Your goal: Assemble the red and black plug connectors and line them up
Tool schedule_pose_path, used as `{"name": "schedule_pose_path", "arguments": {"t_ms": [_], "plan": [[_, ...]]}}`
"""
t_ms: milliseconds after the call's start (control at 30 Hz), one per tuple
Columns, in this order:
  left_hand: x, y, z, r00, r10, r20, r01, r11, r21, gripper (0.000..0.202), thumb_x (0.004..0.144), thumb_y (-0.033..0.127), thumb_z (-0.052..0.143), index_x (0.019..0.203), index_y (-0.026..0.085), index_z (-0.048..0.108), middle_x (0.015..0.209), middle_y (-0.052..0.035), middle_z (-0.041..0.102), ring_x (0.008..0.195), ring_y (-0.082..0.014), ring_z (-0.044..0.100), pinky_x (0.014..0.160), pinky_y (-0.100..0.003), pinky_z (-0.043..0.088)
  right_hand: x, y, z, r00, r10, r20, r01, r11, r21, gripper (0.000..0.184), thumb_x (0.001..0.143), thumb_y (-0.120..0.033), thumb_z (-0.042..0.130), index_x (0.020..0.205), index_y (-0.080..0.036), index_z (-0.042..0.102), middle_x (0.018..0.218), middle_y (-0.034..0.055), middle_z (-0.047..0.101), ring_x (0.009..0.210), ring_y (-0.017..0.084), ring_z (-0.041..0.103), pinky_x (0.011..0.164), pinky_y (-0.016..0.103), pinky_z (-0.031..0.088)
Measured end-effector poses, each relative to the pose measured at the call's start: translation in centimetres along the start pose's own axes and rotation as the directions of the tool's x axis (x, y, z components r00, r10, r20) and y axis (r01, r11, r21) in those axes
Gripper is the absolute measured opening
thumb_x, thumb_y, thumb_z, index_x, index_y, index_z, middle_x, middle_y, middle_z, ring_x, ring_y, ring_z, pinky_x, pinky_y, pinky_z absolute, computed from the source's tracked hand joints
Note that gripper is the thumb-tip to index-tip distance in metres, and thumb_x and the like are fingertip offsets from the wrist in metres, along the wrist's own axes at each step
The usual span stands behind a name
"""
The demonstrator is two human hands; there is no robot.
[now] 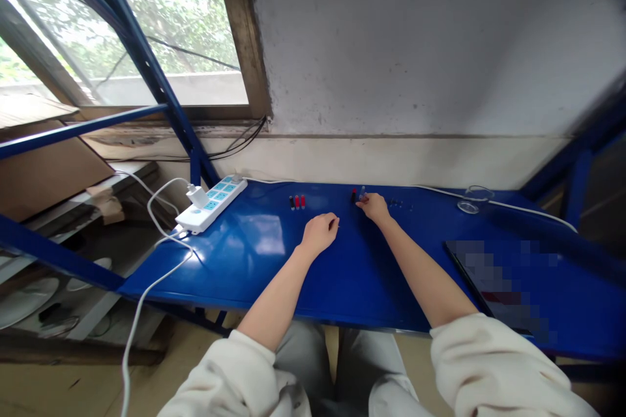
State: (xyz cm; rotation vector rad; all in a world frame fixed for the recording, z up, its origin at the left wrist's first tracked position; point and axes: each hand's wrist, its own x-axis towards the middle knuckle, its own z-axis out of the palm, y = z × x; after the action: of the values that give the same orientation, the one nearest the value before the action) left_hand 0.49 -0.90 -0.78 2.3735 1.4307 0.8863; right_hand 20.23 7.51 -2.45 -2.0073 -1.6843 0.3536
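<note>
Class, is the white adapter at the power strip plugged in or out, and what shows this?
In, it appears: the adapter stands against the power strip with no gap visible; its prongs cannot be seen.

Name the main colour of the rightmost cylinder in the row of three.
Red; the rightmost cylinder shows best in the head view.

At mid-frame, one small tube [291, 201] is black and two tubes [297, 201] are red; the counter [352, 267] is blue; left, a white power strip [209, 214] has light-blue sockets [211, 204].
</note>
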Motion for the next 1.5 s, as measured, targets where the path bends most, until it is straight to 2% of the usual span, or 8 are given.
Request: {"name": "schedule_pose_path", "arguments": {"t_ms": [500, 633, 800, 967, 1133, 1267, 1367, 1500], "plan": [[0.0, -0.2, -0.3, 0.996, -0.080, 0.040, 0.075, 0.991, 0.111, 0.026, 0.086, 0.030, 0.034, 0.096, 0.021, 0.056, 0.083, -0.0038, 0.065, 0.076, -0.0171, 0.060, 0.062, -0.024, 0.042, -0.8, -0.2, -0.7, 1.000, 0.007, 0.011, -0.005, 0.994, -0.113, 0.027, 0.073, -0.040, 0.059, 0.085, -0.018, 0.068, 0.080, 0.0085, 0.066, 0.080, 0.021, 0.061, 0.066, 0.027, 0.044], [0.3, -0.8, -1.0, 0.972, -0.236, -0.008, 0.233, 0.952, 0.200, 0.043, 0.085, 0.029, 0.037, 0.127, 0.021, 0.036, 0.088, -0.0068, 0.064, 0.078, -0.0196, 0.061, 0.066, -0.027, 0.044, -0.9, -0.7, -1.8, 0.992, 0.066, 0.103, -0.051, 0.989, -0.142, 0.031, 0.070, -0.034, 0.062, 0.094, -0.015, 0.065, 0.088, 0.0107, 0.066, 0.086, 0.022, 0.061, 0.069, 0.027, 0.045], [0.6, -2.2, -1.8, 0.912, -0.386, -0.139, 0.409, 0.876, 0.254, 0.061, 0.083, 0.030, 0.038, 0.138, 0.020, 0.013, 0.088, -0.0097, 0.063, 0.076, -0.0217, 0.062, 0.068, -0.029, 0.044, -3.1, -2.0, -3.5, 0.983, 0.086, 0.160, -0.050, 0.975, -0.216, 0.032, 0.072, -0.034, 0.060, 0.094, -0.011, 0.063, 0.092, 0.0152, 0.064, 0.086, 0.025, 0.061, 0.067, 0.030, 0.045], [0.6, -3.3, -1.6, 0.909, -0.370, -0.192, 0.409, 0.883, 0.232, 0.064, 0.083, 0.030, 0.038, 0.139, 0.021, 0.009, 0.083, -0.0120, 0.063, 0.072, -0.0235, 0.062, 0.067, -0.032, 0.044, -7.4, -3.5, -3.4, 0.988, -0.095, 0.122, 0.104, 0.993, -0.064, 0.029, 0.077, -0.041, 0.051, 0.084, -0.017, 0.067, 0.085, 0.0114, 0.066, 0.080, 0.024, 0.061, 0.062, 0.029, 0.043], [0.7, -3.6, -1.4, 0.912, -0.352, -0.212, 0.396, 0.890, 0.225, 0.053, 0.084, 0.028, 0.037, 0.135, 0.021, 0.024, 0.092, -0.0142, 0.061, 0.076, -0.0237, 0.062, 0.068, -0.031, 0.044, -10.0, -4.1, -2.2, 0.926, -0.370, 0.081, 0.356, 0.923, 0.150, 0.028, 0.080, -0.038, 0.045, 0.090, -0.021, 0.066, 0.081, 0.0056, 0.067, 0.072, 0.018, 0.061, 0.062, 0.026, 0.042], [0.9, -4.1, -1.4, 0.900, -0.340, -0.271, 0.379, 0.920, 0.103, 0.034, 0.085, 0.023, 0.034, 0.117, 0.021, 0.046, 0.102, -0.0135, 0.059, 0.080, -0.0219, 0.061, 0.068, -0.030, 0.043, -10.0, -4.1, -1.9, 0.912, -0.408, 0.042, 0.392, 0.896, 0.207, 0.028, 0.081, -0.037, 0.042, 0.085, -0.022, 0.065, 0.080, 0.0045, 0.066, 0.069, 0.017, 0.059, 0.060, 0.025, 0.041], [1.2, -4.2, -1.3, 0.896, -0.348, -0.278, 0.321, 0.937, -0.137, 0.021, 0.084, 0.019, 0.036, 0.099, 0.020, 0.051, 0.087, -0.0074, 0.062, 0.072, -0.0164, 0.060, 0.064, -0.026, 0.043, -9.8, -4.1, -1.6, 0.923, -0.384, -0.013, 0.374, 0.892, 0.255, 0.028, 0.082, -0.039, 0.040, 0.081, -0.021, 0.062, 0.074, 0.0038, 0.064, 0.063, 0.016, 0.057, 0.059, 0.025, 0.040], [1.6, -2.9, -0.8, 0.919, -0.336, -0.207, 0.161, 0.797, -0.582, 0.016, 0.084, 0.023, 0.037, 0.096, 0.018, 0.046, 0.076, -0.0011, 0.059, 0.041, -0.0054, 0.047, 0.046, -0.019, 0.039, -9.9, -4.3, -1.1, 0.960, -0.274, -0.062, 0.277, 0.883, 0.380, 0.032, 0.084, -0.046, 0.034, 0.081, -0.020, 0.053, 0.069, 0.0027, 0.060, 0.057, 0.014, 0.054, 0.055, 0.025, 0.038]]}}
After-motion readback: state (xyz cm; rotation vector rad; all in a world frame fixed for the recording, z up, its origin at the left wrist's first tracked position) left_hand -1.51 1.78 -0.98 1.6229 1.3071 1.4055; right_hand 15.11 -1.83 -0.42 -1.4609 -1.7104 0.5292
